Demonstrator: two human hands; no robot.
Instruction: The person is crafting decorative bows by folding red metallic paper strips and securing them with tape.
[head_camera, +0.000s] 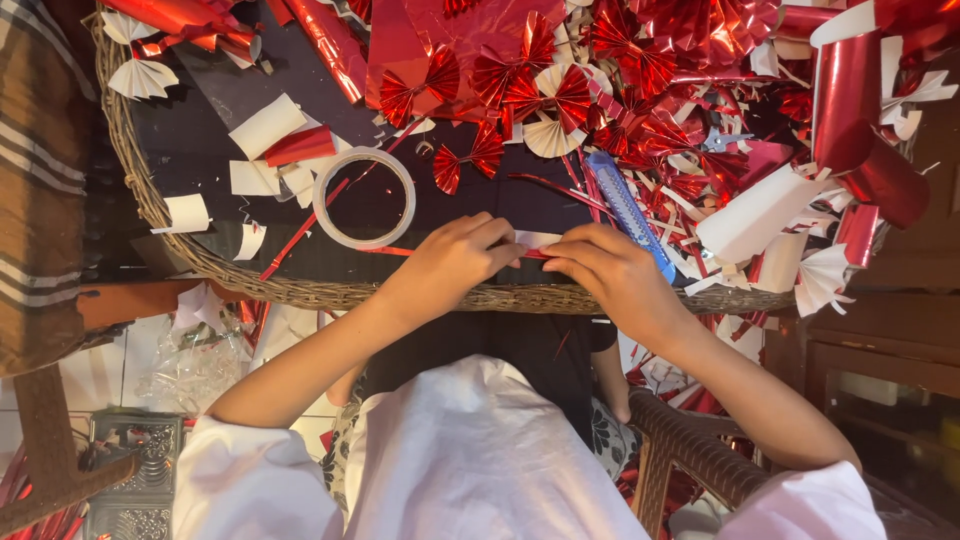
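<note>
Step in hand: I judge this is folding, the two hands pleating a small strip of paper at the near edge of the table.
Left hand (455, 262): fingers curled and pressed together, pinching the left end of the paper strip (536, 240).
Right hand (610, 272): fingers bent down, pinching the right end of the same strip; thumb hidden under the hand.
Paper strip: white face up with a red edge showing, held between both hands, just above the wicker rim (300, 290) at the near side of the table.
Tape roll (364, 198): clear ring lying flat, just left of and beyond the left hand, apart from it.
Blue cutter (628, 212): lies slanted just beyond the right hand, its near end close to the knuckles.
Finished fans (520, 85): red foil pleated fans, piled at the far centre and far right.
White paper pieces (262, 125): scattered at the far left.
Next move, my judgement: another even crease calls for both pinches kept firm and the strip kept level; the tape lies within easy reach of the left hand.
</note>
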